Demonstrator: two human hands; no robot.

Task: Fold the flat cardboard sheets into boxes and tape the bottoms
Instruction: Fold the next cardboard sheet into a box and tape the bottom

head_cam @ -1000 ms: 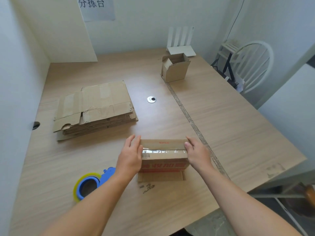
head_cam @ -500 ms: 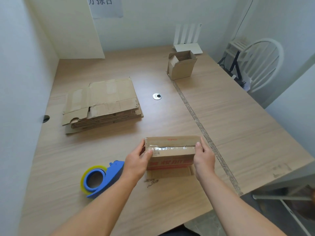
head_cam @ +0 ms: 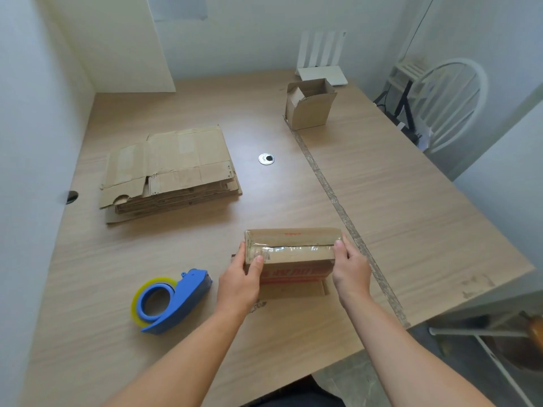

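Left hand (head_cam: 239,284) grasps the left end of the box (head_cam: 291,251): thumb pressed on the top face, fingers wrapped round the end wall. Right hand (head_cam: 351,271) grasps the right end the same way, with its thumb at the end of the tape (head_cam: 293,248). Both grips are closed on the box.

The box sits at the near middle of the table (head_cam: 411,201), its taped face up. The clear tape runs along the seam where the two flaps meet, from end to end. Red print shows on the near wall. A loose flap (head_cam: 293,290) juts toward the person at the box's 6 o'clock. Whether the box rests on the table or is raised cannot be told.

From the box:
- Dispenser (head_cam: 173,301), blue with a yellowish roll, at 8 o'clock, near the left hand, not touching it.
- Stack (head_cam: 173,168) of flat sheets at 10 o'clock, well apart.
- Grommet (head_cam: 266,158) at 11 o'clock, set in the table.
- Open box (head_cam: 308,105) at 12 o'clock, far side, upright, flaps up.
- Router (head_cam: 321,71), white, just beyond the open box.
- Chair (head_cam: 449,104), white, at 2 o'clock, off the table.
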